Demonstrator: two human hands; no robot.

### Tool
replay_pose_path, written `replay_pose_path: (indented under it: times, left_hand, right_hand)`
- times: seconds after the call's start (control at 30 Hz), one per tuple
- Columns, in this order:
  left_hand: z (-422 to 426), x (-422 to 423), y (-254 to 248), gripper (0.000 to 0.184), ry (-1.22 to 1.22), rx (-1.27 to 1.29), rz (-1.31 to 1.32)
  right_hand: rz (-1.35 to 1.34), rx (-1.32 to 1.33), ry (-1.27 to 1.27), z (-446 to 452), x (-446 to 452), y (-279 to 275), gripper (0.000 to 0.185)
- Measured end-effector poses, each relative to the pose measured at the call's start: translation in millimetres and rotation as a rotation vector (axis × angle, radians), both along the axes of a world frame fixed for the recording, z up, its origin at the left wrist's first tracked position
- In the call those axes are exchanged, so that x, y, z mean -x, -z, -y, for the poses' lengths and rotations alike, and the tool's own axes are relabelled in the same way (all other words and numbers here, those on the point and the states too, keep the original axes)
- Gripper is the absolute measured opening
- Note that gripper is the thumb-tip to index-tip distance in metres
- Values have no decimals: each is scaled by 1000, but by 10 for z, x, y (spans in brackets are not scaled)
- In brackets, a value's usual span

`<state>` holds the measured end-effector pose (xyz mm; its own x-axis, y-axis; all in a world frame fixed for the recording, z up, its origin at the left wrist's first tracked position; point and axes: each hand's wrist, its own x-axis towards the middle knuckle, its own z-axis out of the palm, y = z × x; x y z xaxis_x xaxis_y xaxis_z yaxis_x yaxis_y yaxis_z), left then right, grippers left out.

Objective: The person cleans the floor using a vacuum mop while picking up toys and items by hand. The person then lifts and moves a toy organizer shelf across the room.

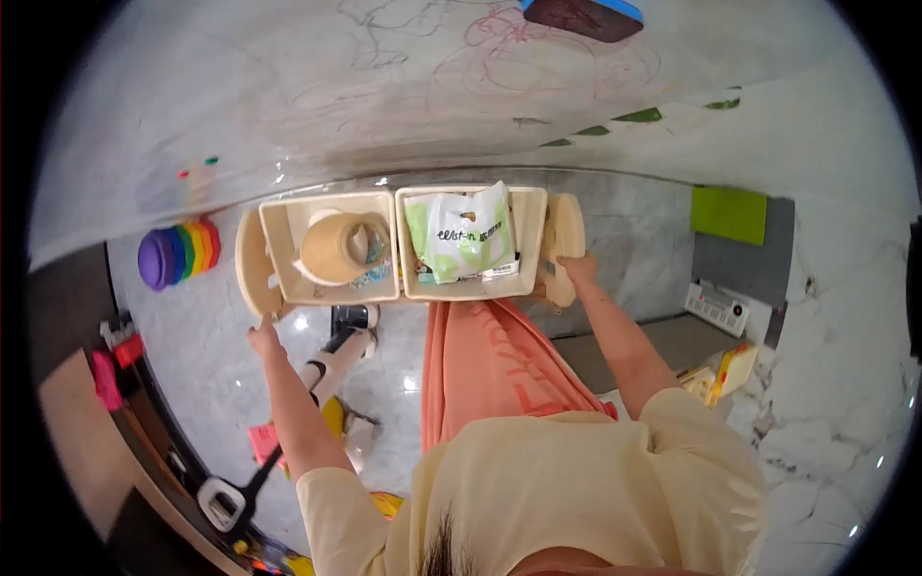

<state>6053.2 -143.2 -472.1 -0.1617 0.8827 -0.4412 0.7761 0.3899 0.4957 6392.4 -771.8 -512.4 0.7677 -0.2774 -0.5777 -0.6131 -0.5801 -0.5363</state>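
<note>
A cream storage unit with two open bins stands against the wall in front of me. Its left bin (280, 216) contains a tan round object (334, 248) and some small bluish items. In the right bin (528, 240) lies a white and green plastic bag (461, 235) with dark lettering. My left hand (263, 331) is closed at the lower end of the unit's left side panel (252, 264). On the other side, my right hand (577, 268) grips the right side panel (567, 226), its fingers wrapped at the edge.
Rainbow stacking cups (181, 255) are at the left by the wall. A white and black upright device (226, 504) and scattered toys lie lower left. At right are a green panel (730, 215), a toy keyboard (716, 308) and a grey bench (634, 353).
</note>
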Motion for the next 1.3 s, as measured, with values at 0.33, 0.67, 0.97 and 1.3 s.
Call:
replay_pose_path:
  times: [0.33,0.67,0.97,1.3]
  left_hand:
    - [-1112,-586,416,67,633,-104,-371]
    - [-1054,-477,385,45,532,24,57]
    - [-882,-335,268,40,830,-58,-262]
    - [-773,-247,73,36,894,-81,-155]
  right_hand:
    - [-11,125,-32,49,13,-69,50]
    - [-88,280,-124,7,-83,-189,51]
    - [-100,316,-123,-77,-305,-187,53]
    - [-132,345,-133,-123,-414,-87,57]
